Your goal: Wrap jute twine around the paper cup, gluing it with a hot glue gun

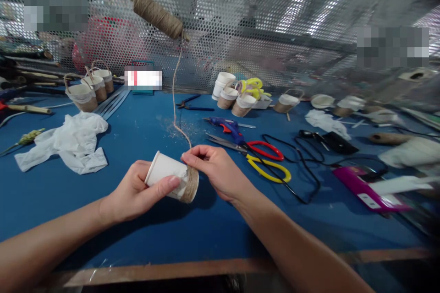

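Note:
A white paper cup (167,168) lies tilted in my left hand (137,190), its open rim toward the left. Brown twine (191,187) is wound round the cup's base end. My right hand (216,169) pinches the twine at the upper edge of that winding, thumb and forefinger together. From there the loose strand (174,87) runs up to a twine spool (157,14) mounted on a rod at the perforated screen.
Scissors with red and yellow handles (268,176) and a blue glue gun (227,127) lie right of my hands. Behind are pliers (194,107) and twine-wrapped cups (82,94). White cloth (70,139) lies left; a purple power strip (367,192) and black cables are right.

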{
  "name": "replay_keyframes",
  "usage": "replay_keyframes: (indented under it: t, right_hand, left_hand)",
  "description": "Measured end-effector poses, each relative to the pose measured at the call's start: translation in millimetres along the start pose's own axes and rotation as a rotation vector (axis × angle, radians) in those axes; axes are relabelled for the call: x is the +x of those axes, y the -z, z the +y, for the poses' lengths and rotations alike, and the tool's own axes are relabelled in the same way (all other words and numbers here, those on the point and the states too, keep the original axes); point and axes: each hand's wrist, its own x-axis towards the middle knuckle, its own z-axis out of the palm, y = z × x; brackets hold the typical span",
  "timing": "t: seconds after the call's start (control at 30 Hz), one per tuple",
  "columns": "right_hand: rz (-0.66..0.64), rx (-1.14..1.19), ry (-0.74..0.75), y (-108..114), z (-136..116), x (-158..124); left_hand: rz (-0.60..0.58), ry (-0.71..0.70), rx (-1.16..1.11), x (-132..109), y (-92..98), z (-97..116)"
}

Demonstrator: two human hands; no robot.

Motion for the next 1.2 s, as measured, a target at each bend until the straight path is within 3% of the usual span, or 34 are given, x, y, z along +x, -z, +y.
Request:
replay_keyframes:
  t: [0.13, 0.33, 0.47, 0.63, 0.9, 1.07, 1.2]
  right_hand:
    - [-0.001, -0.067, 0.014, 2, 8, 7]
    - [0.138, -0.168, 0.161, 5, 10, 8]
    - [0.085, -0.336, 0.292, -3, 4, -3]
    - [0.054, -0.435, 0.300, -10, 4, -7]
    - [0.047, -0.408, 0.311, -9, 7, -6]
    - [0.021, -0.289, 0.244, -6, 6, -5]
    - [0.011, -0.097, 0.160, -3, 7, -4]
  left_hand:
    - [0.084, 0.174, -0.145, 2, -0.8, -2]
    - [0.459, 0.515, -0.614, 18, -1.8, -7]
    - [0.480, 0.617, -0.729, 22, -1.1, -8]
    - [0.408, 0.576, -0.682, 17, -2.6, -11]
    - [0.289, 0.425, -0.398, 13, -3.8, -14]
    - [0.246, 0.346, -0.232, 11, -1.7, -20]
    - [0.147, 0.200, -0.135, 11, 0.8, -24]
